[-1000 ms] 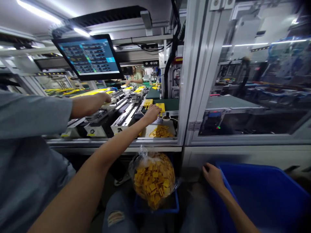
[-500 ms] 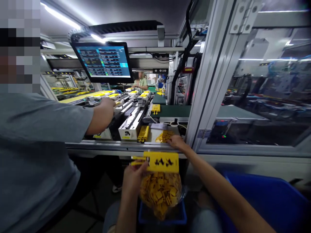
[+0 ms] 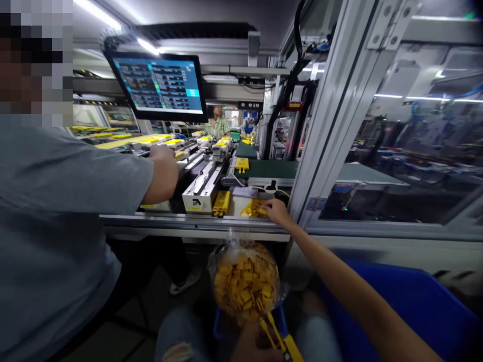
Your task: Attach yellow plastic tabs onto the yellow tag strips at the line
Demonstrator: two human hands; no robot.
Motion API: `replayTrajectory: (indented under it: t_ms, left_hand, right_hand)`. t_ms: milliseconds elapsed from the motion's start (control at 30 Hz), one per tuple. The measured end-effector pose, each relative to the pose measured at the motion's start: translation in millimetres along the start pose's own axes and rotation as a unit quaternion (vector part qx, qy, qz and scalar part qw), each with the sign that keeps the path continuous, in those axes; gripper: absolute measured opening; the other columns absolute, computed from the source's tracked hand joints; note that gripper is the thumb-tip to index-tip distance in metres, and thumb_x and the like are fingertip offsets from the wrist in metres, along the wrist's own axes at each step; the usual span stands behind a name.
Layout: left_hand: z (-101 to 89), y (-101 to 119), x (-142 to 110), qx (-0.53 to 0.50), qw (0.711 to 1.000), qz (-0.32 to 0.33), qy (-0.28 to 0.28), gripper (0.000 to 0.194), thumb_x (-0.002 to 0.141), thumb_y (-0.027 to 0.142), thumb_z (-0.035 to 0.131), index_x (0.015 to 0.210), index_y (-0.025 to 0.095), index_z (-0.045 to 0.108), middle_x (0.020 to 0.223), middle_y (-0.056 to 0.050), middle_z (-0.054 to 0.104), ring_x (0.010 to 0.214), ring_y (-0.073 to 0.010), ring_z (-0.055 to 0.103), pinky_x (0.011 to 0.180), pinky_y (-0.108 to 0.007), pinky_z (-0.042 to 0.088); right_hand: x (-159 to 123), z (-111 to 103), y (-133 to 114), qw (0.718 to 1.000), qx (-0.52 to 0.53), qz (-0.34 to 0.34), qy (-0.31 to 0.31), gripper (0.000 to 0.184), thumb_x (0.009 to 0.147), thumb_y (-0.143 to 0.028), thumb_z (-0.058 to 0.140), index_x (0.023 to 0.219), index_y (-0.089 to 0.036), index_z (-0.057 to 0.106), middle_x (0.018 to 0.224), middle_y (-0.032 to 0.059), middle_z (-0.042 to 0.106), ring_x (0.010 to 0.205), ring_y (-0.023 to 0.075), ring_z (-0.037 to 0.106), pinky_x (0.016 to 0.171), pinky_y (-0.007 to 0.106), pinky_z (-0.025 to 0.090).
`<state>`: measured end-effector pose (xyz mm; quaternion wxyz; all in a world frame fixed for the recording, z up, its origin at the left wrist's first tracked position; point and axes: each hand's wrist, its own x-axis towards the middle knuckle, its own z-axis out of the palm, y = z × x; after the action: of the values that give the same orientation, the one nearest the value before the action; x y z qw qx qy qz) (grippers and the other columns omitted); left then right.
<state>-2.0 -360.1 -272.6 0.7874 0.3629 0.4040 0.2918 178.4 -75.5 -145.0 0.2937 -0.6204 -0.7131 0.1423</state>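
Note:
At the bottom edge, my left hand (image 3: 254, 342) is closed around a yellow rectangular device (image 3: 292, 348) with two short yellow leads; the frame cuts off part of both. My right hand (image 3: 277, 211) reaches forward to a pile of small yellow pieces (image 3: 251, 207) on the bench. Its fingertips are pinched at the pile's right side, apparently on one small yellow piece. Between my knees, a clear plastic bag (image 3: 245, 281) full of similar square yellow pieces rests in a small blue bin (image 3: 218, 324).
A co-worker in a grey shirt (image 3: 68, 171) reaches over the rails at left. Yellow devices (image 3: 221, 203) lie beside the pile, and another (image 3: 242, 164) sits on the green conveyor (image 3: 271, 170). A monitor (image 3: 158, 85) hangs above. A large blue bin (image 3: 396, 311) stands right.
My left hand has brought the yellow device down and toward me, from in front of the bag to the bottom edge. My right hand stays at the pile, shifted only slightly.

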Motion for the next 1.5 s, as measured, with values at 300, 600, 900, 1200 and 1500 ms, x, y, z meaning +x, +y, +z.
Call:
replayTrajectory:
  t_ms: [300,600,900,1200,1500]
  left_hand:
    - [30.7,-25,21,0.049,0.998,-0.015,-0.028,0.051,0.055,0.052,0.088,0.082,0.01,0.077,0.081,-0.01,0.073,0.075,-0.0206,0.063,0.072,-0.029,0.046]
    - [40.6,-44,48,0.078,0.994,-0.019,-0.071,0.044,0.069,0.051,0.08,0.084,0.01,0.075,0.082,-0.008,0.072,0.072,-0.0188,0.062,0.065,-0.026,0.045]
    - [39.5,-60,58,0.05,0.993,-0.048,-0.091,0.061,0.069,0.069,0.073,0.084,0.01,0.071,0.073,-0.005,0.067,0.062,-0.015,0.058,0.058,-0.023,0.043]
    - [40.7,-65,59,0.035,0.992,-0.049,-0.113,0.059,0.073,0.067,0.071,0.086,0.009,0.07,0.073,-0.004,0.066,0.063,-0.0141,0.056,0.06,-0.023,0.042]
    - [47.7,-46,46,0.054,0.992,-0.013,-0.112,0.039,0.073,0.046,0.079,0.09,0.011,0.074,0.089,-0.008,0.071,0.082,-0.0197,0.063,0.077,-0.027,0.047]
  right_hand:
    - [-171,-13,46,0.862,0.485,0.125,-0.08,0.061,0.061,-0.042,0.088,0.111,-0.017,0.064,0.072,-0.0017,0.067,0.057,0.0128,0.061,0.056,0.025,0.051]
    - [-305,-21,68,0.894,0.337,0.251,-0.159,0.04,0.068,-0.046,0.082,0.089,-0.012,0.074,0.085,0.006,0.074,0.076,0.018,0.067,0.074,0.03,0.053]
    - [-334,-12,55,0.926,0.196,0.226,-0.232,0.016,0.077,-0.027,0.073,0.087,-0.015,0.074,0.08,0.0029,0.073,0.073,0.015,0.064,0.068,0.023,0.047]
    - [-349,-6,59,0.954,0.115,0.187,-0.203,0.008,0.077,-0.02,0.074,0.084,-0.017,0.077,0.088,0.0047,0.072,0.081,0.0169,0.064,0.077,0.026,0.047]
    - [-353,-20,66,0.963,0.114,0.167,-0.177,0.024,0.078,-0.029,0.075,0.1,-0.019,0.075,0.088,0.0031,0.064,0.076,0.0146,0.056,0.071,0.025,0.044]
